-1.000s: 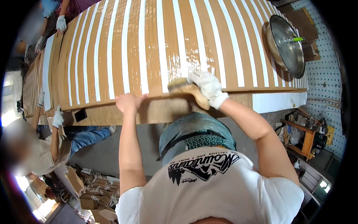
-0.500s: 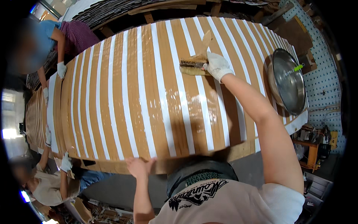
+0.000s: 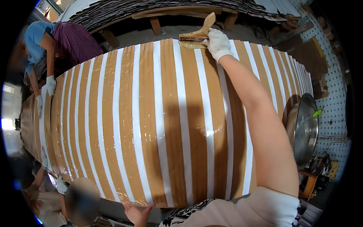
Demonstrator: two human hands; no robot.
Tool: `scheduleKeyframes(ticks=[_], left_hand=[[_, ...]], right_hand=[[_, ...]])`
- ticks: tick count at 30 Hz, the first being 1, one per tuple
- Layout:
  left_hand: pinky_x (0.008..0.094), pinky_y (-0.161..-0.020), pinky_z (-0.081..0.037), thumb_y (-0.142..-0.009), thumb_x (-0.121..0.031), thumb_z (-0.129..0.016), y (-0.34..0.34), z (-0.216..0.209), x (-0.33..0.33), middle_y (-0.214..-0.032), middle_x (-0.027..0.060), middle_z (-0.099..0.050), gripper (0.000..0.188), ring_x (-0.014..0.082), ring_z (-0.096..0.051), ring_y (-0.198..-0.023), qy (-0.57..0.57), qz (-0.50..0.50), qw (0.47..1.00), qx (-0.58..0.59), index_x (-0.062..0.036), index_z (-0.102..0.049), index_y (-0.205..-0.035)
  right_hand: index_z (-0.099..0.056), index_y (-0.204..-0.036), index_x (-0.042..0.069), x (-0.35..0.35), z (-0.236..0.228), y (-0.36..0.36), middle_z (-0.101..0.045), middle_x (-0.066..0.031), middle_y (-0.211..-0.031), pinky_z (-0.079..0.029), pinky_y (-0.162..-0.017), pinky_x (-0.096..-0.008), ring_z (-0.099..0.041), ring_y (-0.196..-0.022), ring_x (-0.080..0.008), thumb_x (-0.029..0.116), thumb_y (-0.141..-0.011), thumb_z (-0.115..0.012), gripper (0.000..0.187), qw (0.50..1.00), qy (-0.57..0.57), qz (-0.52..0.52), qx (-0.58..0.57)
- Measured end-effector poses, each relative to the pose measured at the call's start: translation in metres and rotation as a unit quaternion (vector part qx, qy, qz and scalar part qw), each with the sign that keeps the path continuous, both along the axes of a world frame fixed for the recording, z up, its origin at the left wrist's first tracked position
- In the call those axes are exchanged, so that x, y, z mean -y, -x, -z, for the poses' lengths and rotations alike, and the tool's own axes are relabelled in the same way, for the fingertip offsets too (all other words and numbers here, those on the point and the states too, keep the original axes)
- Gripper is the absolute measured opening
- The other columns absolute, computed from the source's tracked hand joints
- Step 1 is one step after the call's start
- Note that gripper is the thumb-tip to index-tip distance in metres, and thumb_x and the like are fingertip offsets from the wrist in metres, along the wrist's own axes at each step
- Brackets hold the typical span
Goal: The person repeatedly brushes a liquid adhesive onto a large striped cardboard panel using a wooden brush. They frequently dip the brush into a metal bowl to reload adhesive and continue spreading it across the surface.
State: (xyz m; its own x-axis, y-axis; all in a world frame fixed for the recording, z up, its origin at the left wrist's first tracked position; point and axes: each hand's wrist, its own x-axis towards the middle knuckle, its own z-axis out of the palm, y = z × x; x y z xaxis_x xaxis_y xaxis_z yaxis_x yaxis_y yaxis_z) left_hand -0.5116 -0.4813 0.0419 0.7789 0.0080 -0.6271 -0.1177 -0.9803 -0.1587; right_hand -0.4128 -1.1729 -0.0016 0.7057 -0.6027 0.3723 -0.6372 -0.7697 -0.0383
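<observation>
In a white knit glove, my right hand (image 3: 219, 42) grips a wide flat brush (image 3: 193, 36) with a pale wooden handle. The bristles are at the far edge of a broad striped layer of brown and white sheets (image 3: 149, 113), the handle pointing up and away. Wet, glossy patches shine on the sheets, mostly left of my arm's shadow. Bare and with its thumb spread, my left hand (image 3: 137, 212) rests at the near edge of the sheets. No object shows in it.
A metal bowl (image 3: 302, 130) with a green-ended tool (image 3: 317, 113) in it stands at the right. Two co-workers in white gloves (image 3: 51, 85) touch the sheets at the left end. Behind lies a rack of stacked dark sheets (image 3: 166, 11); a perforated wall panel (image 3: 334, 94) is at the right.
My right hand has carried the brush away from me to the far edge. My left hand stays at the near edge. The view has shifted as I lean forward.
</observation>
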Motion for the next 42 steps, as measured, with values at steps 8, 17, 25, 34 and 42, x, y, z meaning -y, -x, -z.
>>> scheduleKeyframes(ticks=[8,17,25,34,42], left_hand=[[0.0416,-0.084,-0.054,-0.058,-0.068,-0.08,0.007,0.025,-0.004,-0.111,0.0219,-0.066,0.118,0.0371,-0.066,-0.097,0.065,0.037,0.985,0.153,0.0054,-0.038,-0.14],[0.0385,-0.113,-0.035,-0.064,-0.06,-0.077,0.0,0.054,-0.032,-0.152,0.0281,-0.031,0.116,0.0372,-0.03,-0.142,-0.175,0.431,0.845,0.265,0.0099,-0.031,-0.145],[0.045,-0.111,-0.036,-0.06,-0.085,-0.063,0.036,0.077,-0.07,-0.141,0.0354,-0.042,0.129,0.0421,-0.037,-0.137,-0.172,0.33,0.914,0.165,0.0166,-0.04,-0.137],[0.0482,-0.105,-0.041,-0.054,-0.081,-0.071,0.024,0.059,-0.057,-0.134,0.0378,-0.046,0.126,0.0477,-0.043,-0.13,-0.037,0.233,0.963,0.133,0.0184,-0.046,-0.128],[0.0513,-0.104,-0.041,-0.046,-0.057,-0.09,0.011,0.038,-0.036,-0.127,0.0405,-0.048,0.124,0.0528,-0.047,-0.12,0.149,0.113,0.966,0.177,0.0211,-0.04,-0.129]], right_hand=[[-0.065,-0.106,0.002,-0.006,-0.059,-0.013,-0.067,-0.0184,-0.102,-0.05,-0.084,-0.0379,-0.065,-0.096,-0.0313,0.032,-0.081,-0.074,0.04,0.984,-0.161,-0.052,0.051],[-0.06,-0.119,0.011,-0.036,-0.009,-0.054,-0.067,-0.0177,-0.11,-0.048,-0.092,-0.0456,-0.061,-0.106,-0.0374,0.029,-0.082,-0.071,0.042,0.992,-0.089,-0.085,0.03],[-0.059,-0.125,0.011,-0.105,-0.045,-0.091,-0.067,-0.0185,-0.107,-0.049,-0.088,-0.0462,-0.062,-0.102,-0.038,0.028,-0.084,-0.067,0.045,0.87,-0.411,-0.27,0.021],[-0.061,-0.112,0.009,-0.116,-0.052,-0.158,-0.068,-0.0175,-0.106,-0.048,-0.089,-0.045,-0.062,-0.103,-0.0375,0.029,-0.085,-0.068,0.035,0.975,-0.12,-0.153,0.103],[-0.06,-0.112,0.009,-0.124,-0.018,-0.191,-0.067,-0.0176,-0.106,-0.048,-0.09,-0.0457,-0.062,-0.104,-0.0384,0.03,-0.086,-0.068,0.034,0.986,-0.105,-0.127,0.035]])
